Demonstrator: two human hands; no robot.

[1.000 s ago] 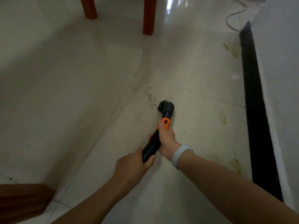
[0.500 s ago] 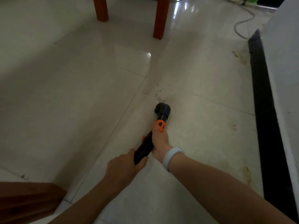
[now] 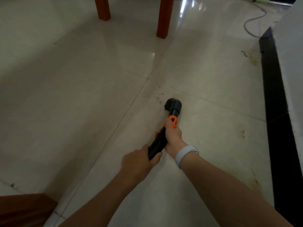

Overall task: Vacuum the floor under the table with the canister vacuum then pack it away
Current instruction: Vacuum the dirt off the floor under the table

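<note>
The two orange-brown wooden table legs (image 3: pixel 162 17) are sitting lower in view than before. Left hand (image 3: pixel 139 163) and right hand (image 3: pixel 173 136) are both gripping the black plastic vacuum wand (image 3: pixel 161 138), its nozzle touching the glossy pale tiled floor (image 3: pixel 82 95); vacuuming is underway, next likely reaching under the table.

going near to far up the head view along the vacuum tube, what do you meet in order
left hand gripping the tube's near end → right hand gripping the black tube → orange ring → black nozzle → dark smudges on the floor tiles → nearer table leg
</note>
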